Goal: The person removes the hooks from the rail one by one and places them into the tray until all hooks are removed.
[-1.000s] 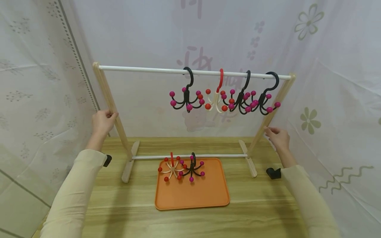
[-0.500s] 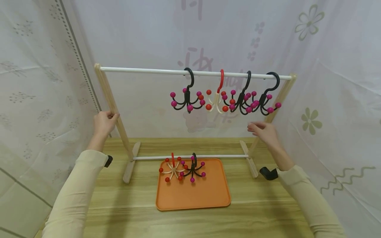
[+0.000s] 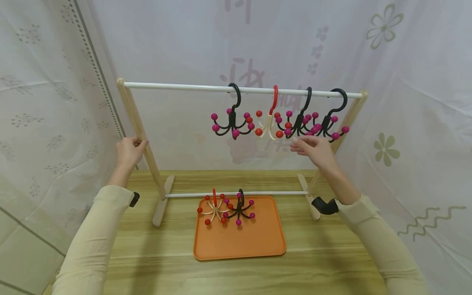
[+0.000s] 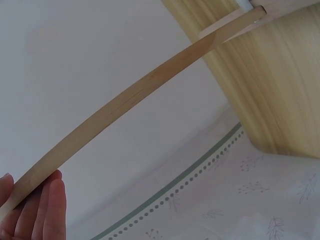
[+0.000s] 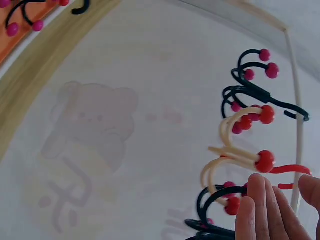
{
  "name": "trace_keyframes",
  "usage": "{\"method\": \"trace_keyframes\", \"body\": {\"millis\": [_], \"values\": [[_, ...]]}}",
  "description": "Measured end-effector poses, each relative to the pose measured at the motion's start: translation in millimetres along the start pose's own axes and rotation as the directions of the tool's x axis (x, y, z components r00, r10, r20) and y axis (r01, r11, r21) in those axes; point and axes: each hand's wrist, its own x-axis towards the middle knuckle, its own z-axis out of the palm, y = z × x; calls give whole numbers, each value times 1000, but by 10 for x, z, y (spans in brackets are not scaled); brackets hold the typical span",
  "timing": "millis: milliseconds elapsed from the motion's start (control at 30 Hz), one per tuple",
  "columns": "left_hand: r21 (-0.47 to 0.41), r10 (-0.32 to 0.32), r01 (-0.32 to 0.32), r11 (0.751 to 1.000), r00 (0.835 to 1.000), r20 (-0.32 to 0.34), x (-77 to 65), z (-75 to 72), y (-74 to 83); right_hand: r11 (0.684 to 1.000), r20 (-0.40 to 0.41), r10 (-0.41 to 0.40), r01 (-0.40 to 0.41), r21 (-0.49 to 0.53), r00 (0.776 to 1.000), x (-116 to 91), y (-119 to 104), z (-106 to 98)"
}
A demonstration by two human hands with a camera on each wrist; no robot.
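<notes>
My left hand (image 3: 129, 153) pinches the left wooden post (image 3: 130, 110) of the rack; in the left wrist view, its fingers and thumb lie on both sides of the post. My right hand (image 3: 315, 149) holds nothing, its fingers fairly straight and pointing left, just below a black hanger (image 3: 297, 121) with pink balls. Another black hanger (image 3: 326, 121) is on its right. Farther left on the white rail (image 3: 177, 87) hang a cream hanger with a red hook (image 3: 269, 123) and a third black hanger (image 3: 232, 119). The right wrist view shows the right-hand fingers (image 5: 260, 205) overlapping the hangers.
An orange tray (image 3: 239, 243) lies on the wooden table (image 3: 147, 266), holding a cream hanger with red balls (image 3: 214, 209) and a black one with pink balls (image 3: 239, 209). The lower white bar (image 3: 280, 193) runs behind it. Printed curtains (image 3: 177, 131) surround the table.
My right hand has come away from the right post and moved left and slightly up, beneath the hanging hangers. The left hand stays on its post.
</notes>
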Motion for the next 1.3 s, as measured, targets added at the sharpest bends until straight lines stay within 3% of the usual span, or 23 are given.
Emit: {"method": "trace_keyframes", "body": {"millis": [133,367,900,1300], "values": [[10,-7,7,1000,1000,4,-2,2,-3,998,4,-38,38,40,999,60,-147,26],[6,-9,9,1000,1000,-3,3,5,-2,997,-9,-79,80,19,997,198,-324,45],[-7,-2,2,1000,1000,-5,7,9,5,998,18,-50,50,38,999,451,-499,359],[-6,-6,5,1000,1000,-11,14,17,-11,999,32,-41,42,-3,999,636,-675,626]]}}
